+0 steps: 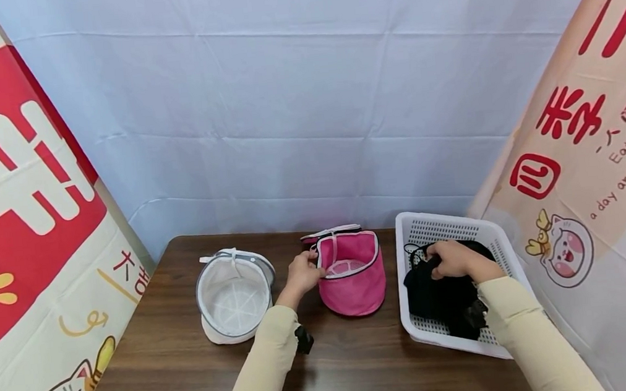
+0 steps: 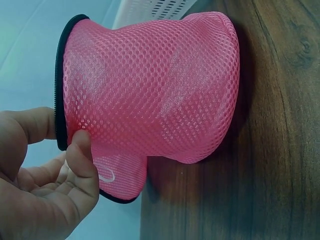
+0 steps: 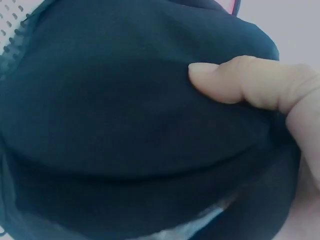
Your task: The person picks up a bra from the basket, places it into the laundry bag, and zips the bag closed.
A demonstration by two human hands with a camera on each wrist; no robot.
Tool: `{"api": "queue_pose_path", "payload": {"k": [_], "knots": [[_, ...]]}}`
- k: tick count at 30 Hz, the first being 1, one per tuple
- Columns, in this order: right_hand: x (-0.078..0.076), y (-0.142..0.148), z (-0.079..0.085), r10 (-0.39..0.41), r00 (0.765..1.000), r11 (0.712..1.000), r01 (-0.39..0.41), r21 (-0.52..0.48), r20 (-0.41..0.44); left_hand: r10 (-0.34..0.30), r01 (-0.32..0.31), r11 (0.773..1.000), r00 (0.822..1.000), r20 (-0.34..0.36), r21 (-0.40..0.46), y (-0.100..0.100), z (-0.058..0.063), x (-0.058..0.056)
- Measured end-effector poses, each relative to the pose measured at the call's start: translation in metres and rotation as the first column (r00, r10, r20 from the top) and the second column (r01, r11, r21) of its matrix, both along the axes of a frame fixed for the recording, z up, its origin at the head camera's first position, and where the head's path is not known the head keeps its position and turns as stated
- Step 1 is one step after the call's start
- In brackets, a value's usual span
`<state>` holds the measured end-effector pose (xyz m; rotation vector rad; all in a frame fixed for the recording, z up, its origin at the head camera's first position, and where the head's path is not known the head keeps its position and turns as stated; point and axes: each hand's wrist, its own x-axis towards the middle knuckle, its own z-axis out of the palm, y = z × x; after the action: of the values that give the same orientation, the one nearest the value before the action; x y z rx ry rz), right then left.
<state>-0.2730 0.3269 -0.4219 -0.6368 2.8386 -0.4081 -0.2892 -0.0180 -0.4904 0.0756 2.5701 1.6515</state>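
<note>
A pink mesh laundry bag (image 1: 353, 292) stands upright on the table with its top unzipped and the lid folded back. My left hand (image 1: 304, 273) pinches the left side of its rim; in the left wrist view the thumb and fingers lie on either side of the black zipper edge (image 2: 61, 85). Over at the right, my right hand (image 1: 457, 258) grips black fabric (image 1: 436, 293) inside a white plastic basket (image 1: 414, 329). The right wrist view shows the thumb lying across the dark cloth (image 3: 135, 115), while the other fingers are hidden behind it. What garment the cloth is, I cannot tell.
To the left of the pink bag, a white mesh laundry bag (image 1: 235, 305) with grey trim sits open. All of it rests on a brown wooden table (image 1: 154, 364). A pale cloth backdrop (image 1: 295, 116) hangs behind, with printed banners (image 1: 587, 196) at both sides.
</note>
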Motion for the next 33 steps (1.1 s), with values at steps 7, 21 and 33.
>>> {"api": "queue_pose_path", "payload": {"k": [7, 21, 33], "knots": [[0.004, 0.01, -0.001, -0.083, 0.99, 0.996, 0.077, -0.053, -0.113, -0.003, 0.003, 1.0, 1.0, -0.018, 0.003, 0.0, -0.001, -0.001], [0.014, 0.027, 0.005, -0.149, 0.963, 0.984, 0.122, -0.13, -0.223, -0.015, 0.015, 0.999, 1.0, 0.009, 0.035, -0.002, 0.001, 0.001], [0.02, 0.033, 0.018, -0.21, 0.948, 0.97, 0.172, -0.173, -0.239, -0.017, 0.016, 0.999, 1.0, 0.016, 0.042, -0.003, -0.001, 0.0]]}}
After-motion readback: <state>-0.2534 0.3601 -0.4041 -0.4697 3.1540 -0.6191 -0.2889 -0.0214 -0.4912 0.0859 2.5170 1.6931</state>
